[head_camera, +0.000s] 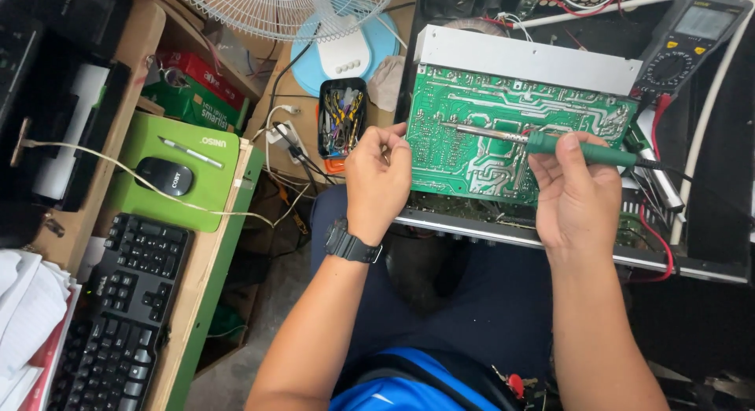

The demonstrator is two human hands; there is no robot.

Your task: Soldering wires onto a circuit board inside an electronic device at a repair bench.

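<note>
From the head view, our right hand (578, 195) is closed around the soldering iron (543, 142), its tip over the green board (503, 136), mid-soldering we judge. Our left hand (379, 179), curled, steadies the board's left edge; we cannot tell which joints are finished.

There's your left hand (379, 179) mid-frame, and just below it on your wrist sits a chunky black digital watch (351, 244) with a ribbed resin strap. Both forearms run bare down to the bottom edge of the frame, no sleeves showing, no gloves, no rings that can be made out. Your right hand (576, 195) is right of centre, bare as well. Lower centre, you're wearing dark navy trousers (472, 301), and a bright blue top (405, 383) with a dark trim peeks in at the bottom.
</note>
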